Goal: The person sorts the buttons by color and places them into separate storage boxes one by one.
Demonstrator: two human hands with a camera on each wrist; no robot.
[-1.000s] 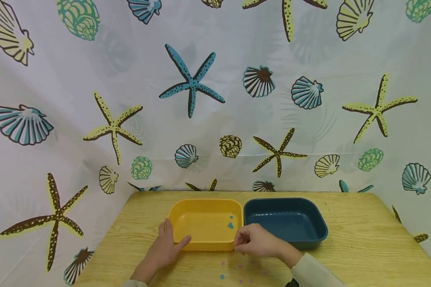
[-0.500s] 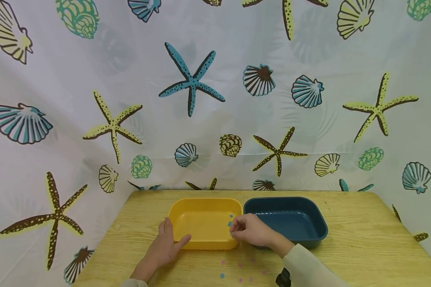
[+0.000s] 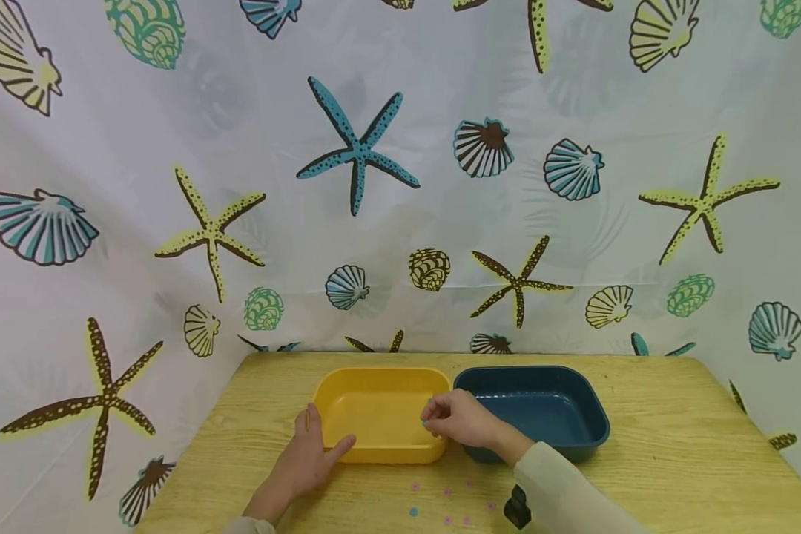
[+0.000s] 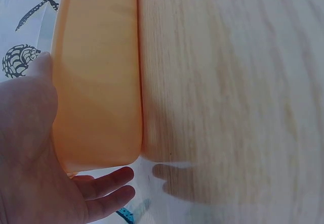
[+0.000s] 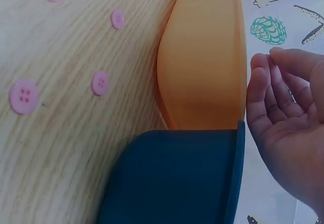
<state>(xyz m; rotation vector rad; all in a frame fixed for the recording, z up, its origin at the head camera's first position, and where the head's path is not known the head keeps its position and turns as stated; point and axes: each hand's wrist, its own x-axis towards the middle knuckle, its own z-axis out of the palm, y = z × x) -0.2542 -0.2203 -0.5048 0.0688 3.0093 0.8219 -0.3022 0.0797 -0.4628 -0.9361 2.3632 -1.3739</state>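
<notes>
My right hand [image 3: 466,421] hovers over the right end of the yellow tray [image 3: 383,455], pinching a small blue button [image 3: 424,423] between thumb and fingertips. In the right wrist view, its fingertips [image 5: 260,67] come together above the tray's rim, with the button hidden. At the tray's left front corner rests my left hand [image 3: 305,458], thumb along the front rim and fingers [image 4: 109,183] stretched loosely past the end wall. Blue buttons inside the tray are mostly covered by the right hand.
A dark blue tray [image 3: 537,415] stands against the yellow one on its right. Several pink buttons [image 3: 447,492] and one loose blue button [image 3: 413,512] lie on the wooden table [image 3: 674,437] in front. A shell-patterned curtain [image 3: 400,319] hangs behind the table.
My right hand has moved up and left from the yellow tray's front right corner to above its inside, carrying the blue button. My left hand has stayed in place.
</notes>
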